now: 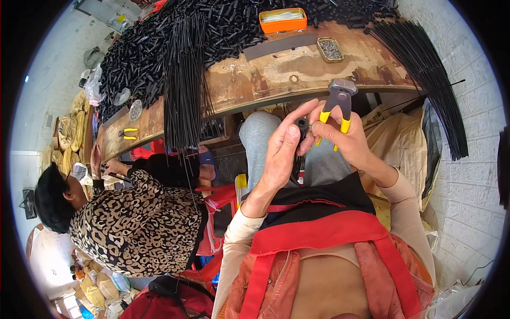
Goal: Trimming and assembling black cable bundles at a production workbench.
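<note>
Over my lap, my left hand point(281, 143) is closed around a black tubular plastic piece point(302, 123), whose round open end faces up. My right hand point(345, 135) grips end-cutting pliers point(340, 97) with yellow handles, their dark jaws pointing up and away from me. The thumb and fingertips of that hand also come close to the black piece; whether they pinch something small there I cannot make out. The two hands are nearly touching at the piece.
A wooden bench point(297, 74) crosses in front, heaped with black tubular parts point(223, 32). Bundles of thin black rods hang over its edge at left point(183, 85) and right point(425, 69). An orange box point(283, 21) and a tin of small metal bits point(330, 49) stand there. A co-worker point(138, 218) sits left.
</note>
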The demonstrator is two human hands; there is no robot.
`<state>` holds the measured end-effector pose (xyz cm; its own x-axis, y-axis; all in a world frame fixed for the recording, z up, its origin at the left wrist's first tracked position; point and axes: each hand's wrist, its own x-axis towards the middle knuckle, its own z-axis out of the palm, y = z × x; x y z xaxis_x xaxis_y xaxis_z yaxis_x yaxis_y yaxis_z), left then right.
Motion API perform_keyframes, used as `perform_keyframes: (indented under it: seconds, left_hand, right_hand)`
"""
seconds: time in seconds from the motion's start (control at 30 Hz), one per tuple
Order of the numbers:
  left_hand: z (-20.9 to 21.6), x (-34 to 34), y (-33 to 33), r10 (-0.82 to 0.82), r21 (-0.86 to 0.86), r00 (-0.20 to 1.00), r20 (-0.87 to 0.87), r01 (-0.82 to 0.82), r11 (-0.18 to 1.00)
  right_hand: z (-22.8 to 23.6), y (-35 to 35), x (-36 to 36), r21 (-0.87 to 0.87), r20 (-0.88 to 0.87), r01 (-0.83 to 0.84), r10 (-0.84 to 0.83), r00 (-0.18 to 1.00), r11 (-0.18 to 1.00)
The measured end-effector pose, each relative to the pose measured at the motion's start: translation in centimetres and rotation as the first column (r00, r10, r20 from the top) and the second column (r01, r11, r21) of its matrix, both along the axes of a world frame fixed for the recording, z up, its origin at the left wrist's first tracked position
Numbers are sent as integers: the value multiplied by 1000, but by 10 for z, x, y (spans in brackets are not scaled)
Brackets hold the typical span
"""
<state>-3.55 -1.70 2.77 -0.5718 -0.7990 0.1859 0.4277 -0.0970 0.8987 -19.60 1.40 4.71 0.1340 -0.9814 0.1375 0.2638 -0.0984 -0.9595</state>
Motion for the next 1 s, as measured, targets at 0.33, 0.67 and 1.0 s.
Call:
perform_keyframes:
  seconds: [0.33, 0.67, 1.0]
  left_hand:
    - [-6, 0, 4, 78, -44, 997, -1, -78, 996]
    - [-5, -1, 5, 54, -12, 998, -24, -54, 998]
    - [-6, -1, 5, 60, -35, 998, -26, -61, 998]
  right_hand:
    - [-3, 0, 7, -91, -18, 60, -62, 998, 994]
    - [-8, 1, 5, -31, 36, 36, -35, 999, 999]
    - [-10, 1, 6, -45, 68, 58, -54, 996, 997]
